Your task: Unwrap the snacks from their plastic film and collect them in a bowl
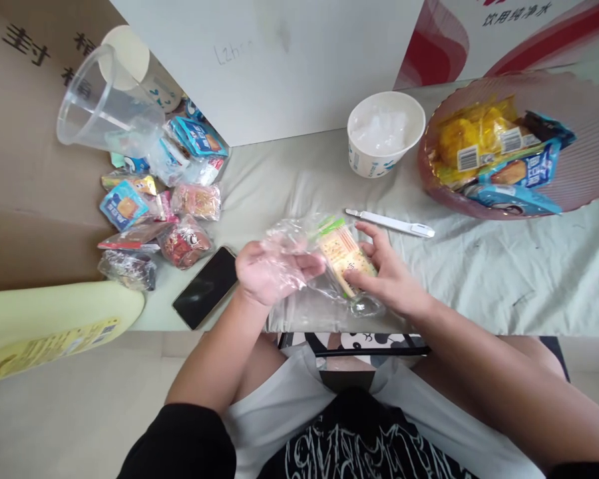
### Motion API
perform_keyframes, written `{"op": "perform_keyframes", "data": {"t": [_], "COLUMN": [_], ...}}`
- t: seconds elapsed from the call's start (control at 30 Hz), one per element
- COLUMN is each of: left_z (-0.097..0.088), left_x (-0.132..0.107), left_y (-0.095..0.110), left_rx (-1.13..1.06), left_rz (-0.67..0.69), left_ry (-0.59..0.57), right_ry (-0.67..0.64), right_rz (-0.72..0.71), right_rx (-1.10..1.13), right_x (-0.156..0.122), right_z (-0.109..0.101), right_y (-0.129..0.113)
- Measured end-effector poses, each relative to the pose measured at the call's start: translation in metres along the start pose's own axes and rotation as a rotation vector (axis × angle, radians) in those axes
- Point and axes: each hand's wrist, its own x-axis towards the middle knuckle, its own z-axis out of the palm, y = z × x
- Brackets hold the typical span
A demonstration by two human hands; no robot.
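Note:
Clear plastic film, apparently a thin bag [292,233], covers the palm and fingers of my left hand [274,269]. That hand lies palm up with its fingers stretched to the right; whether it is inside the film or under it, I cannot tell. My right hand [392,276] grips a wrapped cracker packet [344,251] with green ends, thumb on top and fingers at its far right side. The packet's left edge meets the film near my left fingertips. Just beyond my right hand lies a white utility knife [392,223].
A paper cup [372,163] with crumpled clear plastic inside stands at the back. A pink ribbed bowl [586,143] of wrapped snacks is on the right. To the left are a phone [204,287], piled snack packets [184,246] and a tilted plastic cup [82,100]. Boxes [299,66] border the back.

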Motion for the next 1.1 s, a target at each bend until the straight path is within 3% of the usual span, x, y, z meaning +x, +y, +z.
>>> {"op": "perform_keyframes", "data": {"t": [0.1, 0.17, 0.27, 0.4, 0.5, 0.63, 0.7, 0.8, 0.87, 1.0, 1.07, 1.1], "left_z": [-0.006, -0.008, -0.007, -0.006, -0.011, -0.015, -0.012, -0.006, -0.002, 0.001, 0.002, 0.003], "left_x": [0.003, 0.007, 0.014, 0.019, 0.019, 0.023, 0.028, 0.033, 0.035, 0.036, 0.035, 0.035], "left_y": [0.012, 0.019, 0.024, 0.03, 0.034, 0.031, 0.027, 0.021, 0.019, 0.017, 0.016, 0.015], "left_rx": [-0.134, -0.23, -0.31, -0.324, -0.324, -0.273, -0.241, -0.154, -0.086, -0.028, -0.023, -0.018], "left_rz": [0.223, 0.312, 0.301, 0.278, 0.331, 0.328, 0.304, 0.275, 0.269, 0.261, 0.273, 0.276], "left_ry": [0.218, 0.291, 0.333, 0.333, 0.322, 0.353, 0.371, 0.343, 0.315, 0.337, 0.347, 0.345], "right_ry": [-0.02, -0.049, -0.018, 0.104, 0.213, 0.234, 0.194, 0.216, 0.38, 1.028, 1.166, 1.081], "right_rz": [0.072, 0.077, 0.015, -0.118, -0.361, -0.668, -0.733, -0.745, -0.76, -0.886, -0.936, -0.878], "right_rx": [0.322, 0.504, 0.595, 0.499, 0.331, -0.346, -0.593, -0.669, -0.664, -0.59, -0.472, -0.417], "right_x": [0.0, -0.001, -0.002, 0.005, 0.01, 0.008, 0.004, -0.003, -0.007, -0.012, -0.01, -0.009], "right_z": [-0.004, -0.01, -0.022, -0.038, -0.046, -0.048, -0.045, -0.046, -0.056, -0.102, -0.131, -0.144], "right_y": [-0.004, -0.008, -0.015, -0.023, -0.022, -0.018, -0.018, -0.024, -0.031, -0.054, -0.068, -0.074]}}
